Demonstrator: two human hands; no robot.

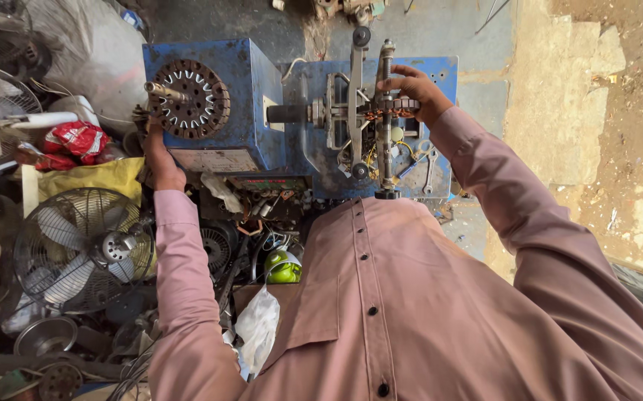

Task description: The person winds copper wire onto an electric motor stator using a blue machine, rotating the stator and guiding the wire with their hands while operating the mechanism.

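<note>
A blue winding machine (251, 89) stands in front of me. On its left face is a round slotted stator wheel (190, 99) with a brass shaft. My left hand (159, 160) grips something at the machine's lower left edge, below that wheel; what it holds is hidden. My right hand (414, 90) is closed over a copper-wound coil on the metal winding frame (369, 111) at the machine's right end. A black spindle (288, 113) joins the frame to the blue box.
A table fan in a wire cage (84, 249) lies at the left. Red bags (76, 141), a yellow sack and a white bag sit behind it. Motor parts and wires fill the space below the machine. Spanners (429, 160) lie on the blue base. Bare ground is at the right.
</note>
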